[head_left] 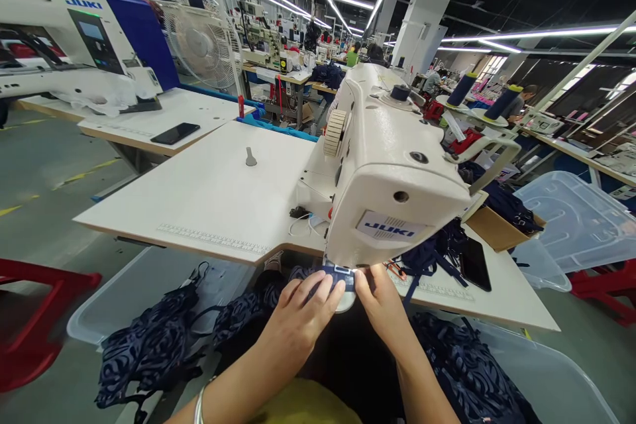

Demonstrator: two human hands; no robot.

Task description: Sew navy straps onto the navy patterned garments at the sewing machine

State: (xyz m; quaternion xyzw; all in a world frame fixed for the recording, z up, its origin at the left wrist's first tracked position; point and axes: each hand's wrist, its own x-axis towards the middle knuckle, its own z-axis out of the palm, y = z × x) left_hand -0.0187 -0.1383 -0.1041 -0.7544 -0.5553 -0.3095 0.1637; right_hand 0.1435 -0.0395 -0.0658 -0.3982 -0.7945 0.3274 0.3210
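Observation:
A navy garment (342, 278) lies flat on the sewing machine's small rounded bed, directly beneath the head of the white JUKI sewing machine (392, 179). A pale rectangular outline shows on it near the needle area. My left hand (301, 308) presses it from the left with fingers bent over the cloth. At its right edge, my right hand (381, 301) pinches the fabric between thumb and fingers. Patterned navy cloth trails away to the left, partly behind my left hand. The needle tip itself is too small to make out.
Plastic bins with navy patterned garments stand at lower left (149, 338) and lower right (467, 371). On the white table (218, 179) lies a small grey metal piece (251, 157). A black phone (476, 264) and orange-handled snips (396, 270) lie right of the machine.

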